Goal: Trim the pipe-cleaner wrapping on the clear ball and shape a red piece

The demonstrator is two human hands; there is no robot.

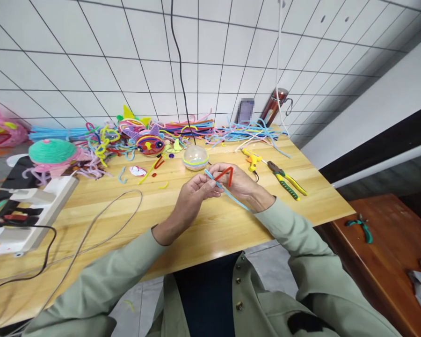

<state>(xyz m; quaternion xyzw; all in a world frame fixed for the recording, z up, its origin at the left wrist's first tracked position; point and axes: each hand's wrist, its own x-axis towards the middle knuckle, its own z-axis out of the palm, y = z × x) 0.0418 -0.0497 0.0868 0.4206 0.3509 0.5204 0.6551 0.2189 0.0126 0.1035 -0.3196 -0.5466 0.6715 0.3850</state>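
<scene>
My left hand (197, 188) is closed, its thumb and forefinger pinching a light blue pipe cleaner (235, 198) near its upper end. The long part of that stem slants down across the palm of my right hand (243, 183), whose fingers curl in and meet the left fingertips. A short red pipe cleaner (223, 174), bent to a sharp angle, crosses the blue one at the fingertips; which fingers grip it is partly hidden. Just behind my hands sits a clear ball (195, 156) with yellow and blue stems wound around its lower half.
To the right lie a yellow glue gun (253, 160) and pliers (284, 180). Pipe cleaners (245, 133) pile along the wall, beside a colourful fish figure (150, 144). A green-and-pink figure (52, 152), power strip (38, 215) and loose cable (91, 215) occupy the left. A thermos (273, 106) leans behind.
</scene>
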